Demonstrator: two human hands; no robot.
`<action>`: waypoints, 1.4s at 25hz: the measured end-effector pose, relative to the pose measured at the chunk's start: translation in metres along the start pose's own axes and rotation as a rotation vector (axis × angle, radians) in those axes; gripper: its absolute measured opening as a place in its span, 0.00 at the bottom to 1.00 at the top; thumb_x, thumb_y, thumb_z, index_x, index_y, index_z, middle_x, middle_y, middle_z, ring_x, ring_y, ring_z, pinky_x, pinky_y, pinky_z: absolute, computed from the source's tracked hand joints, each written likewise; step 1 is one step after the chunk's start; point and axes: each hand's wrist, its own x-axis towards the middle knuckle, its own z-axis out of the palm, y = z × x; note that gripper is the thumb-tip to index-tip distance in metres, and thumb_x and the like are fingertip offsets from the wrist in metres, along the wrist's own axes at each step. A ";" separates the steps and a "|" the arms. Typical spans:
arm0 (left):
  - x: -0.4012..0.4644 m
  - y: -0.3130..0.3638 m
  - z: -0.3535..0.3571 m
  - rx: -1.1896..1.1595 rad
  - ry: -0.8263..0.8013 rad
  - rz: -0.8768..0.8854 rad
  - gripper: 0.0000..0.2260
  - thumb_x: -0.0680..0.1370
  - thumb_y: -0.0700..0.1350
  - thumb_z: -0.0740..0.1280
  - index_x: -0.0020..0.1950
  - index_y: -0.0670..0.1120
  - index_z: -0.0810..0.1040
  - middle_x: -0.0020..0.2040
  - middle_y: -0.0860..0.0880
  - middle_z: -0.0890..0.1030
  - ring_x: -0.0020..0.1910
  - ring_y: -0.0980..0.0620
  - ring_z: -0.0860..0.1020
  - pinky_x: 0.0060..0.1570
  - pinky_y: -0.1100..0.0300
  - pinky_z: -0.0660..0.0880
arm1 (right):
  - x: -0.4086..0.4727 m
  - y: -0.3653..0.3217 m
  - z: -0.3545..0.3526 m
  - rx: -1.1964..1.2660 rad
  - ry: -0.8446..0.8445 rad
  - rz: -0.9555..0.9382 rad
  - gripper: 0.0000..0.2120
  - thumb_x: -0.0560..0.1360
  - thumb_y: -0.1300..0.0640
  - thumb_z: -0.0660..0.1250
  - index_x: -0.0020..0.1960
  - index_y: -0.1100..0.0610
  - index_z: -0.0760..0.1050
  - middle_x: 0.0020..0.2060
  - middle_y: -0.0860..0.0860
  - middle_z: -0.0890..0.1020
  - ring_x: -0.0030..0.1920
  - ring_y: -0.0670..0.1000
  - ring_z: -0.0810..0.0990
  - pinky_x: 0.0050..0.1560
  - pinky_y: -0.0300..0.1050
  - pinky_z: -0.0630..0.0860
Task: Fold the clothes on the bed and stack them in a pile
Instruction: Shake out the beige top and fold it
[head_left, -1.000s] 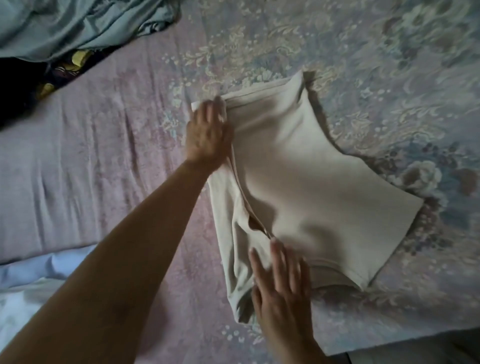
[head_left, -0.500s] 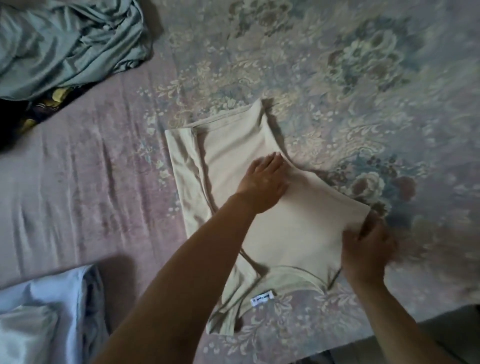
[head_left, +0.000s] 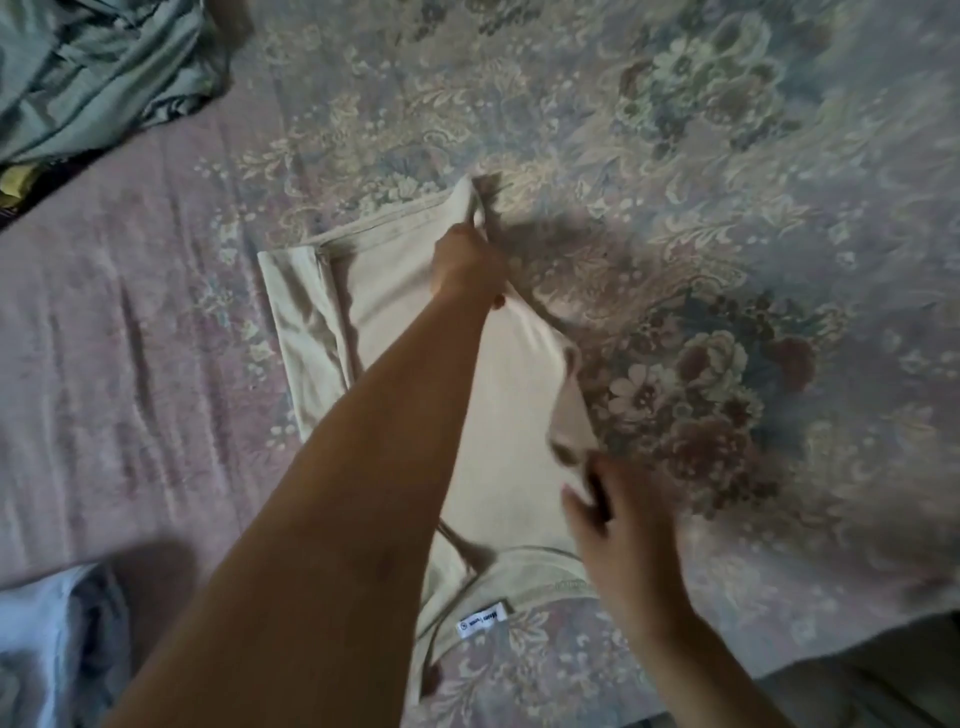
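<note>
Fingers of the left hand (head_left: 467, 265) curl round the far right edge of the beige shirt (head_left: 498, 415), pinching the cloth just short of its far corner. Nearer along that same edge, the right hand (head_left: 618, 525) pinches a lifted flap of the shirt; motion blur there hides exactly how the fingers lie. Between the two grips runs the shirt's right side, which is also its long axis, reaching from the far hem back to the collar and its white label (head_left: 482, 620) close to the person. From both grips the rest of the shirt lies to the left, flat on the floral bedspread (head_left: 727, 182), its left side already turned in. The coming fold, I judge, carries the held edge leftward. Well beyond the left hand's grip, far left, sits a rumpled green garment (head_left: 98, 67); near left, pale blue cloth (head_left: 47, 649).
</note>
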 end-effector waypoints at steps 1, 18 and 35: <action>0.000 -0.004 -0.003 -0.045 0.011 -0.017 0.12 0.78 0.40 0.60 0.57 0.35 0.76 0.45 0.41 0.80 0.34 0.51 0.80 0.31 0.62 0.75 | -0.013 -0.001 0.008 -0.085 -0.079 -0.152 0.06 0.69 0.58 0.63 0.41 0.50 0.66 0.31 0.46 0.70 0.35 0.45 0.67 0.37 0.36 0.64; 0.002 -0.023 -0.026 -0.802 -0.078 -0.087 0.08 0.79 0.40 0.65 0.40 0.41 0.73 0.35 0.43 0.77 0.30 0.47 0.77 0.32 0.54 0.80 | -0.045 0.007 0.023 -0.549 -0.327 -0.351 0.07 0.68 0.58 0.62 0.43 0.55 0.77 0.35 0.52 0.74 0.37 0.56 0.74 0.42 0.51 0.66; -0.218 -0.279 -0.049 0.912 -0.321 0.988 0.48 0.67 0.72 0.57 0.77 0.40 0.56 0.77 0.41 0.56 0.76 0.45 0.53 0.73 0.50 0.52 | 0.043 0.078 -0.035 -0.752 -0.993 -1.156 0.39 0.72 0.38 0.53 0.78 0.54 0.48 0.75 0.54 0.60 0.75 0.54 0.57 0.72 0.54 0.48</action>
